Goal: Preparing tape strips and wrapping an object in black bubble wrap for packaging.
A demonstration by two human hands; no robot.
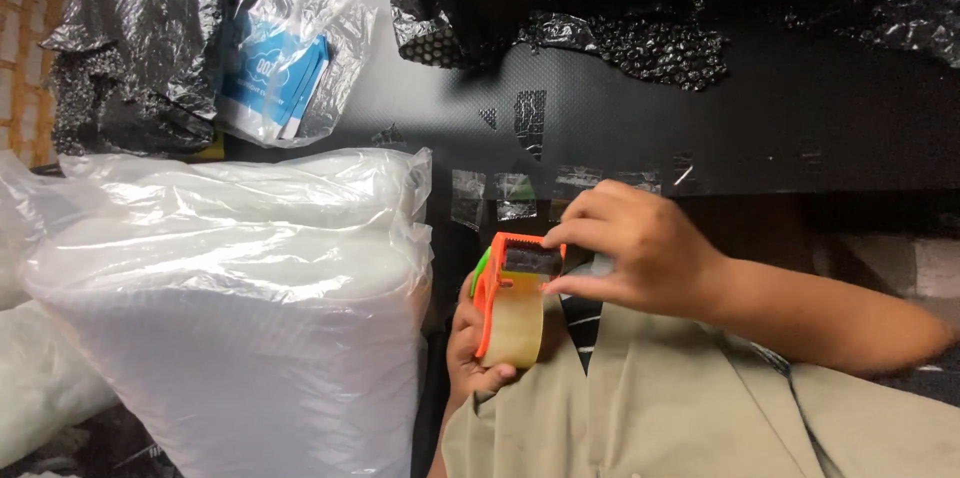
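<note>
An orange tape dispenser (508, 290) with a roll of clear tape is held low in the middle of the head view. My left hand (468, 348) grips it from below, fingers curled around the roll. My right hand (628, 248) pinches at the dispenser's top by the black roller, thumb and forefinger on the tape end. Several short strips of clear tape (515, 188) hang along the edge of the black table (780, 128) just above the hands.
A large clear plastic bag of white material (240, 308) fills the left. A small clear bag with blue packets (285, 63) lies above it. Black bubble wrap (620, 33) sits at the table's far side, and crumpled black plastic (130, 38) at the top left.
</note>
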